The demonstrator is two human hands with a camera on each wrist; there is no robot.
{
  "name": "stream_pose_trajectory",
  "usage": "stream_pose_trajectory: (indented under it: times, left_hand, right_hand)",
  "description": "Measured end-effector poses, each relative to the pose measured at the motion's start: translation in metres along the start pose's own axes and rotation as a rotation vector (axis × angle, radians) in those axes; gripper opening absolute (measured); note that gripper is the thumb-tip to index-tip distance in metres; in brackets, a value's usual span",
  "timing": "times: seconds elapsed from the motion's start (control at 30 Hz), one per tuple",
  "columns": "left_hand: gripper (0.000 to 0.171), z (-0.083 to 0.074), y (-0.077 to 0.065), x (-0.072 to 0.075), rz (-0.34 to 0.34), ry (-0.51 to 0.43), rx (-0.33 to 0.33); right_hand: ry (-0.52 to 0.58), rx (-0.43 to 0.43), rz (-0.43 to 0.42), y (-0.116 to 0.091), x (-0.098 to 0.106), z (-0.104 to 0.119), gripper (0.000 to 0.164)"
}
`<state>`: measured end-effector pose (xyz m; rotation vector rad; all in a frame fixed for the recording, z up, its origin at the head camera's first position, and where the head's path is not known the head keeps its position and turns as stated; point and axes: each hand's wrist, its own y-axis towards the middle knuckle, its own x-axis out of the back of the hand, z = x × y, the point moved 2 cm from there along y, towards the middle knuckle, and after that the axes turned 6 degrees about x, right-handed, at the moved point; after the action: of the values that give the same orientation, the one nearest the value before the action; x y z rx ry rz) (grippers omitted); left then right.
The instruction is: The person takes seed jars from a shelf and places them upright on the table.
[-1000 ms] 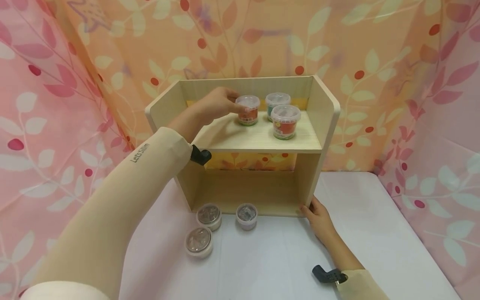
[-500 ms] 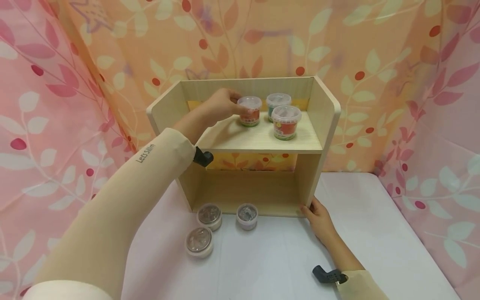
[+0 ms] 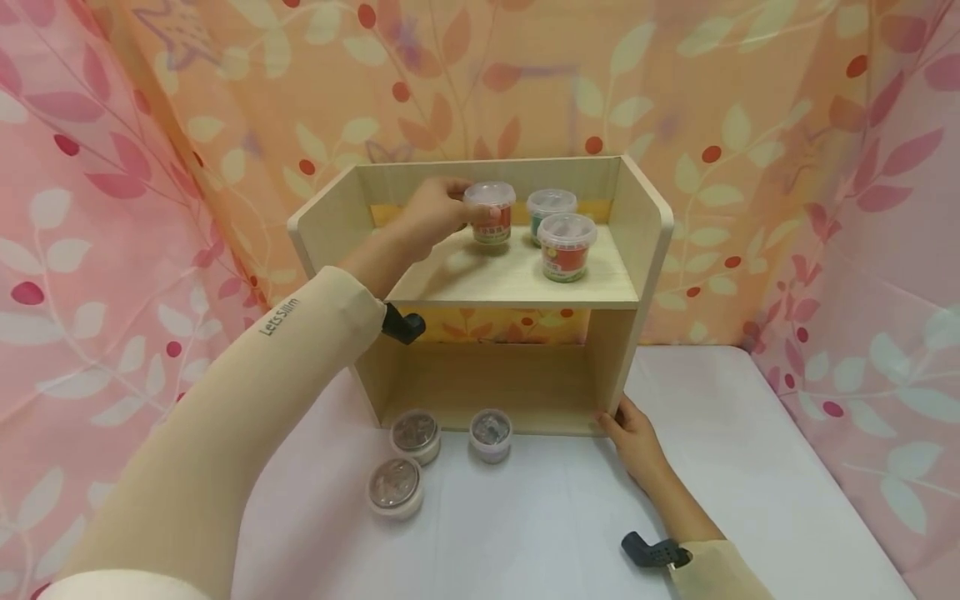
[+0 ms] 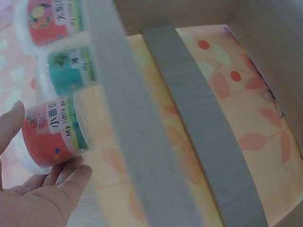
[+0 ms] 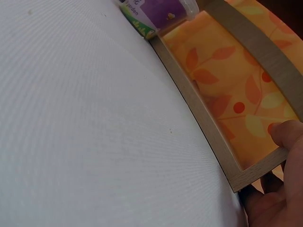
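My left hand (image 3: pixel 437 215) grips a clear-lidded plastic tub with a red label (image 3: pixel 491 215), thumb on the near side and fingers round the back, over the left-middle of the upper shelf. In the left wrist view, the tub's label (image 4: pixel 45 130) shows small tomatoes and "My little ga...". To its right stand a green-labelled tub (image 3: pixel 551 212) and, nearer the front, another red-labelled tub (image 3: pixel 567 247). My right hand (image 3: pixel 639 442) holds the lower front edge of the right side panel (image 5: pixel 262 169), thumb inside and fingers outside.
The two-tier wooden shelf unit (image 3: pixel 495 305) stands on a white-covered table (image 3: pixel 555 525). In front of it sit two grey-topped tubs (image 3: pixel 416 433) at the left and a purple-labelled tub (image 3: pixel 491 435). Floral curtains (image 3: pixel 480 75) enclose the back and sides.
The red-labelled tub in my left hand has risen a little from the shelf after a slight shift right. My right hand stays on the side panel.
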<state>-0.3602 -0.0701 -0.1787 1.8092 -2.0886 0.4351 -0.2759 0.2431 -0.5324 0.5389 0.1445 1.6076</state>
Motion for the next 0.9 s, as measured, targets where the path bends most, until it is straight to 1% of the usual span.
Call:
stream_pose_trajectory:
  times: [0.17,0.3,0.4,0.47,0.57,0.63,0.7,0.8,0.83,0.9]
  left_hand:
    - [0.059,-0.01,-0.014,0.006,0.013,-0.086,-0.06]
    - [0.061,-0.015,-0.028,0.012,0.038,-0.166,-0.109]
    - [0.064,-0.015,-0.037,0.019,0.028,-0.167,-0.128]
    - [0.066,-0.011,-0.043,0.023,0.001,-0.153,-0.136]
    - [0.07,-0.002,-0.055,0.028,-0.052,-0.131,-0.153]
    - [0.071,0.006,-0.063,0.028,-0.077,-0.124,-0.169]
    - [0.073,0.013,-0.07,0.027,-0.089,-0.122,-0.185]
    - [0.073,0.021,-0.08,0.023,-0.098,-0.12,-0.201]
    - [0.073,0.022,-0.084,0.022,-0.096,-0.12,-0.205]
    - [0.071,0.025,-0.09,0.02,-0.091,-0.128,-0.215]
  right_hand:
    - [-0.049,-0.017,0.002,0.0,0.001,0.007,0.058]
    - [-0.069,-0.01,0.013,0.0,0.003,0.024,0.057]
    - [-0.057,-0.002,0.016,-0.001,0.002,0.033,0.056]
    - [-0.049,-0.006,0.019,-0.001,0.002,0.032,0.057]
    - [-0.037,-0.007,0.013,-0.001,0.002,0.021,0.057]
    - [-0.036,-0.009,0.007,-0.002,0.003,0.013,0.058]
    - [-0.034,-0.005,0.004,-0.002,0.005,0.007,0.058]
    - [-0.032,0.0,-0.002,-0.002,0.006,0.004,0.059]
    - [-0.03,0.003,-0.001,-0.003,0.007,0.004,0.059]
    - [-0.037,-0.007,0.0,-0.004,0.007,0.012,0.059]
